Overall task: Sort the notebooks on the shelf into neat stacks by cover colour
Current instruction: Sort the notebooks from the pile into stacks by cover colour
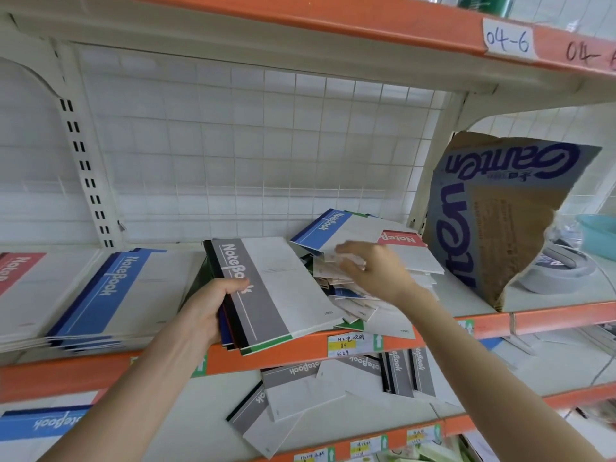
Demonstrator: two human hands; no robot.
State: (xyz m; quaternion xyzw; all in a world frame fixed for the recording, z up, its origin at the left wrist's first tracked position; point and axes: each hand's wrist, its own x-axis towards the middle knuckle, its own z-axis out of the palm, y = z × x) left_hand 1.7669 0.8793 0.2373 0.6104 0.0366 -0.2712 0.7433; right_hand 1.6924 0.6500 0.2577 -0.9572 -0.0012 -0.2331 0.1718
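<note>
My left hand grips the spine edge of a bundle of notebooks topped by a grey-banded notebook, tilted up off the shelf. My right hand reaches into a loose jumble of notebooks, fingers blurred on the white covers below a blue-banded notebook. A red-banded notebook lies right of that hand. A stack of blue notebooks sits to the left, and a red-banded stack is at the far left.
A torn cardboard sheet with blue lettering stands at the right end of the shelf. Behind it are a roll of tape and a teal basin. Grey notebooks lie scattered on the shelf below.
</note>
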